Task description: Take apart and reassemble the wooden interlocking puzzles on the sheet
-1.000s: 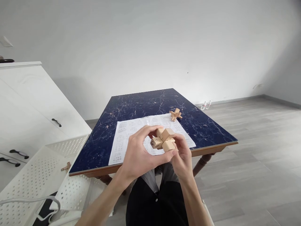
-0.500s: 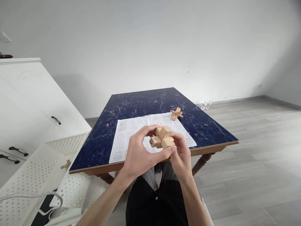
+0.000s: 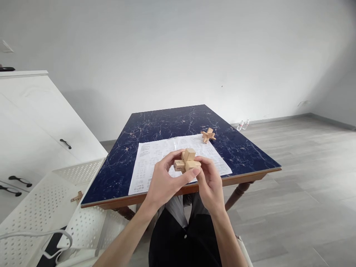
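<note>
Above the near edge of the table, both my hands grip a wooden burr puzzle [image 3: 190, 155] made of interlocking light blocks, some with dark marks on their ends. My left hand [image 3: 164, 181] curves round its left side, the thumb pressed along the front. My right hand [image 3: 210, 181] closes on its right side, fingertips on the blocks. Parts of the puzzle are hidden behind the fingers. Under it lies a printed instruction sheet [image 3: 150, 159]. A second wooden burr puzzle [image 3: 208, 135], star-shaped, rests at the sheet's upper right corner.
The dark blue marbled table [image 3: 164, 124] has a wooden edge. On the left are a white cabinet [image 3: 33, 122] and a perforated white basket [image 3: 39, 200] with a small wooden piece [image 3: 77, 196] inside. Two bottles [image 3: 243, 124] stand on the floor by the wall.
The held puzzle has turned slightly and moved a little left and up, with both hands still on it. The other puzzle has stayed in place.
</note>
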Motion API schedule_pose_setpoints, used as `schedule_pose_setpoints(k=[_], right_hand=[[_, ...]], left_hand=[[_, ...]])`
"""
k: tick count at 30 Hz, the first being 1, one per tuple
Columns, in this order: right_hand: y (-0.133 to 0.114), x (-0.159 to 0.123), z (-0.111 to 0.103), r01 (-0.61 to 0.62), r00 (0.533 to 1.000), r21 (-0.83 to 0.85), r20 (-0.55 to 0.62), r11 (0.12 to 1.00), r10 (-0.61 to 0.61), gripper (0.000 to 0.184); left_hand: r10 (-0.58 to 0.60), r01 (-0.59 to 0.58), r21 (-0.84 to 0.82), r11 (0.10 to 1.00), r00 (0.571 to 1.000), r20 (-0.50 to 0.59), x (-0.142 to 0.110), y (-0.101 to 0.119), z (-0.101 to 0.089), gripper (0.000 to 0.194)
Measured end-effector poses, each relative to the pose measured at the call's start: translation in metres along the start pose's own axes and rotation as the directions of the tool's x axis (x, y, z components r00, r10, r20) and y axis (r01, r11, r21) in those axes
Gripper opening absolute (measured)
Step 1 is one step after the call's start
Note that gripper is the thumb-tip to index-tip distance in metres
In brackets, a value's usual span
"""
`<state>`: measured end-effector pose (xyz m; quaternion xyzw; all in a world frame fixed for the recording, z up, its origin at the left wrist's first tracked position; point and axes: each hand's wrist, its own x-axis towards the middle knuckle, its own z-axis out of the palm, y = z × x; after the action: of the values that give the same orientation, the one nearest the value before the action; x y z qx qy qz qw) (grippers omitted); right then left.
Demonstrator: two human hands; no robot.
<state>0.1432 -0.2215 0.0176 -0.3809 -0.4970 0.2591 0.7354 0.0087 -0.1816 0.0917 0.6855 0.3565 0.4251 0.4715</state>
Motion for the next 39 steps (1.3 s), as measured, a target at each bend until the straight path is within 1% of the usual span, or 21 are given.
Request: schedule_pose_setpoints(k=[4, 7, 10, 12, 15, 17, 19, 24, 28, 30, 33, 36, 39], right_hand=[[-0.002, 0.002, 0.002, -0.025, 0.999, -0.108, 0.023, 0.994, 0.027, 0.02], [-0.005, 0.005, 0.006, -0.002, 1.0, -0.236, 0.017, 0.972, 0.007, 0.02], [-0.008, 0.009, 0.011, 0.011, 1.0, -0.324, 0.001, 0.946, -0.011, 0.02], [-0.009, 0.01, 0.015, -0.014, 1.0, -0.32, -0.024, 0.947, 0.006, 0.02], [-0.011, 0.011, 0.018, -0.086, 0.996, -0.227, -0.058, 0.97, 0.075, 0.023], [-0.012, 0.011, 0.019, -0.128, 0.991, -0.136, -0.059, 0.982, 0.121, 0.024], [-0.013, 0.01, 0.019, -0.149, 0.987, -0.086, -0.064, 0.985, 0.144, 0.025], [-0.012, 0.009, 0.018, -0.158, 0.983, -0.154, -0.117, 0.975, 0.14, 0.026], [-0.01, 0.008, 0.017, -0.163, 0.982, -0.134, -0.12, 0.978, 0.147, 0.025], [-0.01, 0.007, 0.017, -0.146, 0.983, -0.151, -0.135, 0.978, 0.126, 0.025], [-0.01, 0.007, 0.018, -0.118, 0.983, -0.18, -0.162, 0.977, 0.089, 0.023], [-0.01, 0.006, 0.019, -0.117, 0.981, -0.185, -0.177, 0.976, 0.084, 0.022], [-0.011, 0.006, 0.02, -0.115, 0.983, -0.15, -0.158, 0.982, 0.091, 0.021]], left_hand=[[-0.053, 0.064, -0.15, 0.987, 0.996, 0.075, 0.009, -0.019, -0.004, 0.055], [-0.046, 0.082, -0.293, 0.952, 0.991, 0.126, 0.016, -0.037, -0.004, 0.057], [-0.03, 0.083, -0.429, 0.9, 0.991, 0.13, 0.023, -0.052, -0.001, 0.057], [-0.024, 0.084, -0.504, 0.859, 0.992, 0.124, 0.026, -0.058, 0.002, 0.058], [-0.027, 0.095, -0.579, 0.81, 0.992, 0.125, 0.026, -0.062, 0.007, 0.059], [-0.037, 0.109, -0.595, 0.797, 0.991, 0.131, 0.024, -0.061, 0.01, 0.062], [-0.043, 0.113, -0.604, 0.789, 0.991, 0.13, 0.022, -0.06, 0.014, 0.064], [-0.048, 0.1, -0.613, 0.784, 0.994, 0.1, 0.018, -0.059, 0.02, 0.064], [-0.032, 0.077, -0.611, 0.788, 0.996, 0.084, 0.017, -0.061, 0.023, 0.062], [-0.026, 0.064, -0.614, 0.787, 0.997, 0.07, 0.016, -0.062, 0.025, 0.062], [-0.02, 0.033, -0.62, 0.784, 0.999, 0.028, 0.014, -0.063, 0.031, 0.06], [-0.027, 0.016, -0.62, 0.784, 1.0, -0.009, 0.012, -0.063, 0.035, 0.057], [-0.027, 0.016, -0.605, 0.796, 1.0, -0.009, 0.011, -0.061, 0.035, 0.056]])
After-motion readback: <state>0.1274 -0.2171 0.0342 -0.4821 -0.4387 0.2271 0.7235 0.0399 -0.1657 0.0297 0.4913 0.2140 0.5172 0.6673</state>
